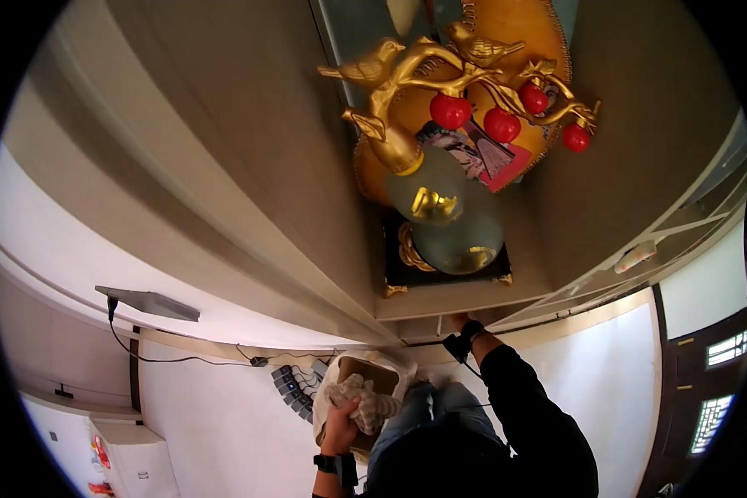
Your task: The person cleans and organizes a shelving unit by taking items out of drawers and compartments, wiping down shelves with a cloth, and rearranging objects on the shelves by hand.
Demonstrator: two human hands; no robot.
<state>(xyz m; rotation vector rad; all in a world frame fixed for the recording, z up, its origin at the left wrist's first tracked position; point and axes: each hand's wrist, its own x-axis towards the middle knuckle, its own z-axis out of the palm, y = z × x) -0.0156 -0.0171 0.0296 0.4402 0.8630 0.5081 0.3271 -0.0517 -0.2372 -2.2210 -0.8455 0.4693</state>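
Note:
My left hand (pixel 340 425) is closed on a bunched pale grey cloth (pixel 367 402), which hangs over the mouth of a bin (pixel 400 365) lined with a light bag. My right hand (pixel 460 319) reaches in below the bottom edge of the shelf (pixel 523 292). That edge hides its fingers, so what they touch cannot be made out. Above it on the shelf stands an ornament with a round, smoky glass body (pixel 458 232) on a black base. Gold branches carry two gold birds (pixel 378 66) and several red balls (pixel 451 109).
Behind the ornament leans a brown stitched-edge piece (pixel 407 108) with a picture on it. Tall cabinet panels (pixel 249 166) flank the shelf. Several dark devices with cables (pixel 292 392) lie on the floor left of the bin. A power cord (pixel 170 360) runs along the wall.

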